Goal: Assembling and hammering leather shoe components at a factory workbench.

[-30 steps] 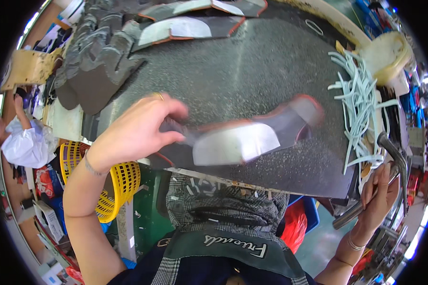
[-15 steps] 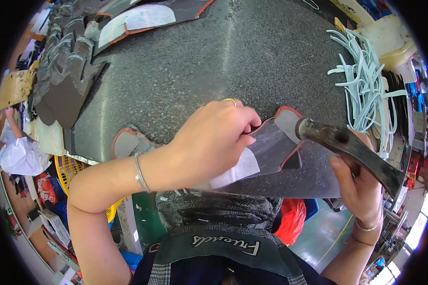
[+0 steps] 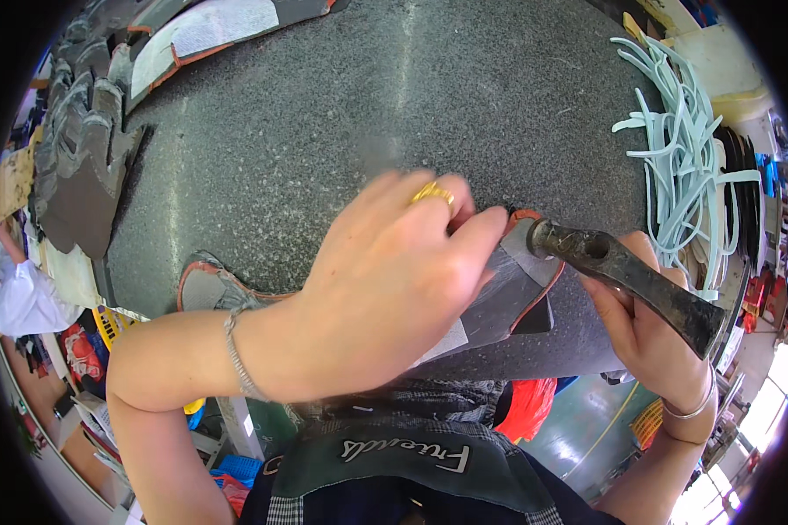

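A dark grey shoe-upper piece [image 3: 502, 293] with reddish edges lies along the near side of the stone-like worktop. My left hand [image 3: 398, 271] is bent over its middle, hiding much of it; the fingers are closed at its upper edge, their tips partly hidden. A white patch [image 3: 446, 343] shows beneath that hand. In my right hand [image 3: 655, 332] is a hammer, its dark metal head [image 3: 622, 269] lying across the fingers. The hammer's round face is over the light grey right end of the piece; I cannot tell whether they touch. The handle is hidden.
Stacked dark grey pieces [image 3: 83, 184] stand at the far left of the worktop [image 3: 280, 157]. Beside them lies another red-edged piece with a white patch [image 3: 223, 26]. Pale blue strips [image 3: 678, 166] are heaped along the right edge. A red plastic bag [image 3: 530, 407] hangs below the near edge.
My left hand has shifted right along the piece's upper edge, toward its right end. The hammer's face has moved slightly left, over that end. The whole view has shifted a little.
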Available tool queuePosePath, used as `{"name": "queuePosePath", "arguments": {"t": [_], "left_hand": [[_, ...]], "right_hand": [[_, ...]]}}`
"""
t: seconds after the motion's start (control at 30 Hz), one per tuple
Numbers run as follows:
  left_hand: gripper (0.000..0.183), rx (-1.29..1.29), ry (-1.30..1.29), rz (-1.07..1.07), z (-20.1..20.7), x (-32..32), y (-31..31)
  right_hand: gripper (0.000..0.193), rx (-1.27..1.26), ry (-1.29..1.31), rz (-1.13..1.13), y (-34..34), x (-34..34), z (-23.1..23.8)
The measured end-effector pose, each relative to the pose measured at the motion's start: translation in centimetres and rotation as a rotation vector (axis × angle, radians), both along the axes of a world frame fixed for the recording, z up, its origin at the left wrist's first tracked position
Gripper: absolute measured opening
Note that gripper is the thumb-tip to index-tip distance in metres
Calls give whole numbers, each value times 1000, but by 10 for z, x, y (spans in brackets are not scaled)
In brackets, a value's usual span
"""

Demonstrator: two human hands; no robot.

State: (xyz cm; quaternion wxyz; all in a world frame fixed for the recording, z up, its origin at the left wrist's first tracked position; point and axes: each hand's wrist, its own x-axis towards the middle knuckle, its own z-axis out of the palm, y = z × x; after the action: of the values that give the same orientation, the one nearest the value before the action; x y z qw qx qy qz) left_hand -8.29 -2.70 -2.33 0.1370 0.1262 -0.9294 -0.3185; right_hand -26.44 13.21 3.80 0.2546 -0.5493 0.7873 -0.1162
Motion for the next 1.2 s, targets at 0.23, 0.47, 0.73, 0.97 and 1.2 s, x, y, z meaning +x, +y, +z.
{"name": "queuePosePath", "arguments": {"t": [0.23, 0.47, 0.73, 0.97, 1.2], "left_hand": [[18, -220, 137, -23, -22, -18, -1], [33, 124, 119, 60, -21, -20, -2], [39, 374, 154, -79, -9, -19, 17], [19, -135, 604, -520, -9, -10, 17], [16, -224, 671, -571, -13, -5, 20]], "right_hand": [[10, -20, -37, -77, 12, 1, -12], [31, -37, -13, 73, 22, -10, -20], [20, -283, -516, -573, 14, -17, -10], [21, 20, -1081, -331, 1, -2, -27], [27, 274, -854, -207, 12, -6, -11]]}}
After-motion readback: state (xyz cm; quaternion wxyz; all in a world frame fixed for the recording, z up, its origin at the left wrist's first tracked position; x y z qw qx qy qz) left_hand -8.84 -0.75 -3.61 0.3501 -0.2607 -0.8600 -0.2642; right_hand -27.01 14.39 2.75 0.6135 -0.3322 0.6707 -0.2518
